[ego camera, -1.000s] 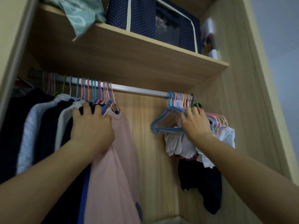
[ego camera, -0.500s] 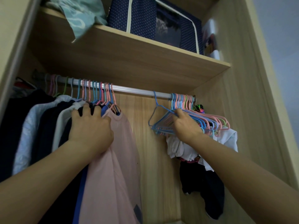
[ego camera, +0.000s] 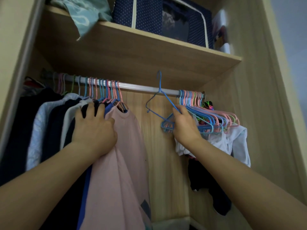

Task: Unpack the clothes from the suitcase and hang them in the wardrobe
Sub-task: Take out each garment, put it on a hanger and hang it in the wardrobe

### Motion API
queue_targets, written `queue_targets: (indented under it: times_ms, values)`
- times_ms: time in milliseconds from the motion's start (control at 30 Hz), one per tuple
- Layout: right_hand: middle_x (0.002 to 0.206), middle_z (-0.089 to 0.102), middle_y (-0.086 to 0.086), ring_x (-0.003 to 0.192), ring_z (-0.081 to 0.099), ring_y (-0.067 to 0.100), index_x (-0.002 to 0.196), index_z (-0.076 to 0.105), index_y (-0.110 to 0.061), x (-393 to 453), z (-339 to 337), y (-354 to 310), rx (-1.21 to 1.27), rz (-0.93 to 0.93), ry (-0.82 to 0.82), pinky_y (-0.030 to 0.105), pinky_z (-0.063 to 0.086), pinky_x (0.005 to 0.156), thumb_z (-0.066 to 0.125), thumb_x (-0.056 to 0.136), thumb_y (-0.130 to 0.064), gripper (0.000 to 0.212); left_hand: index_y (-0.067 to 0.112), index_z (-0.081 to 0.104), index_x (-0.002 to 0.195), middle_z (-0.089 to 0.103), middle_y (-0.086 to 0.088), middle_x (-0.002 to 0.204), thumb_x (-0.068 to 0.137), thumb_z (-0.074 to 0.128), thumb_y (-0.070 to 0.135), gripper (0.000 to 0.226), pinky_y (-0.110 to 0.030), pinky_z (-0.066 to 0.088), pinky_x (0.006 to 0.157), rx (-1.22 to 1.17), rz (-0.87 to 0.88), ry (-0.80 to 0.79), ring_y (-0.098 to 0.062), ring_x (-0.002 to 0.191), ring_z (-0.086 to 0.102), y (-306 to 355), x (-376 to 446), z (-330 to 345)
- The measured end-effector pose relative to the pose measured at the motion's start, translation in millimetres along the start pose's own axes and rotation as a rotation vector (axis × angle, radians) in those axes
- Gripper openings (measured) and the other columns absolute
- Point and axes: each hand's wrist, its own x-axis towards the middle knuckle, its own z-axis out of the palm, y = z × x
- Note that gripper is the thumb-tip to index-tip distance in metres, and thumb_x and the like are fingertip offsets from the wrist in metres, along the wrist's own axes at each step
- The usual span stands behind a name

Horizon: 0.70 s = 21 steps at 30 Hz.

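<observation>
I look up into a wooden wardrobe with a silver rail [ego camera: 142,88]. My right hand [ego camera: 184,125] pinches a blue wire hanger [ego camera: 158,98]; its hook stands above the rail, apart from the bunch of empty pink and blue hangers [ego camera: 211,117] at the rail's right end. My left hand [ego camera: 93,128] rests on the shoulders of the hung clothes, fingers spread over dark garments, next to a pink top [ego camera: 119,163]. Dark, white and grey garments [ego camera: 49,127] fill the left half of the rail. The suitcase is out of view.
A shelf [ego camera: 166,45] above the rail carries a navy dotted storage box [ego camera: 162,19] and a teal cloth [ego camera: 86,12]. White and black clothes [ego camera: 232,143] hang under the empty hangers at right. The wardrobe's side wall [ego camera: 259,97] stands close on the right.
My right hand has drawn one blue hanger leftward out of the bunch and lifted it, so its hook now rises above the rail. My left hand has stayed on the hung clothes.
</observation>
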Motion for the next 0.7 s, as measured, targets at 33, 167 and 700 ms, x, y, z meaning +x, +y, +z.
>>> queue_targets:
  times_ms: [33,167,700]
  values:
    - [0.147,0.037,0.005,0.113,0.055,0.04,0.132,0.051,-0.007,-16,-1,-1,0.064,0.003,0.049,0.05,0.05,0.091,0.057,0.079,0.006,0.055,0.032,0.059,0.131,0.022,-0.013,0.162,0.092,0.039,0.046,0.046,-0.062,0.015,0.116,0.008,-0.004,0.018,-0.04,0.148,0.014,1,-6,0]
    - [0.131,0.04,-0.016,0.096,0.066,0.025,0.136,0.055,-0.005,-133,-5,-8,0.504,0.131,0.09,0.032,0.058,0.084,0.048,0.077,0.022,0.065,0.02,0.065,0.128,0.025,-0.024,0.161,0.084,0.056,0.033,0.047,-0.064,0.001,0.118,-0.113,0.122,0.159,-0.047,0.149,0.012,26,-51,-4]
    - [0.147,0.049,-0.006,0.102,0.073,0.023,0.13,0.059,-0.01,-660,-324,17,0.568,1.297,-0.387,0.024,0.058,0.082,0.063,0.078,0.027,0.064,0.016,0.036,0.155,0.025,-0.029,0.157,0.087,0.06,0.041,0.076,-0.052,0.027,0.116,-1.285,0.348,-0.712,-0.046,0.142,0.028,304,-525,-3]
